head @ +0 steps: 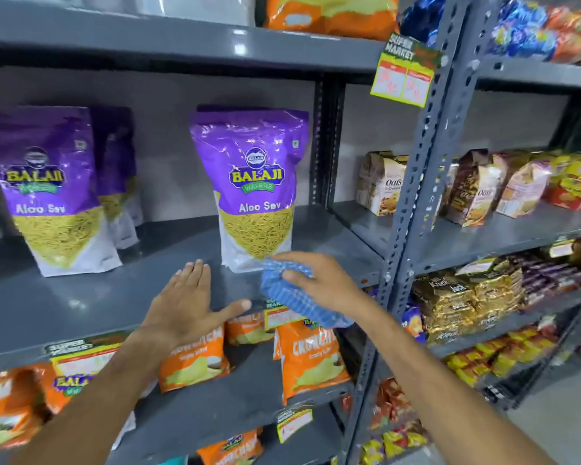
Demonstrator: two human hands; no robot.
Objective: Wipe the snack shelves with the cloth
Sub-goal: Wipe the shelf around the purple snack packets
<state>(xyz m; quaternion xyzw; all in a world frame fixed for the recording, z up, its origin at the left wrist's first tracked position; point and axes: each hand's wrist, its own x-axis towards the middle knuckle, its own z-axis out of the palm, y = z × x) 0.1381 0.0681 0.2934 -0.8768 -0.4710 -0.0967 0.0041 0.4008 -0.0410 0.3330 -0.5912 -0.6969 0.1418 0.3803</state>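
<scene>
A grey metal shelf runs across the middle of the view. My right hand grips a bunched blue checked cloth at the shelf's front edge, just in front of a purple Aloo Sev bag. The cloth hangs partly over the edge. My left hand lies flat and open on the bare shelf surface, fingers spread, to the left of the cloth. A second purple Aloo Sev bag stands at the shelf's left with another one behind it.
Orange snack bags fill the shelf below. A perforated grey upright stands right of my hand, with price tags clipped on. Beyond it, shelves hold oats boxes, gold packets and other snacks.
</scene>
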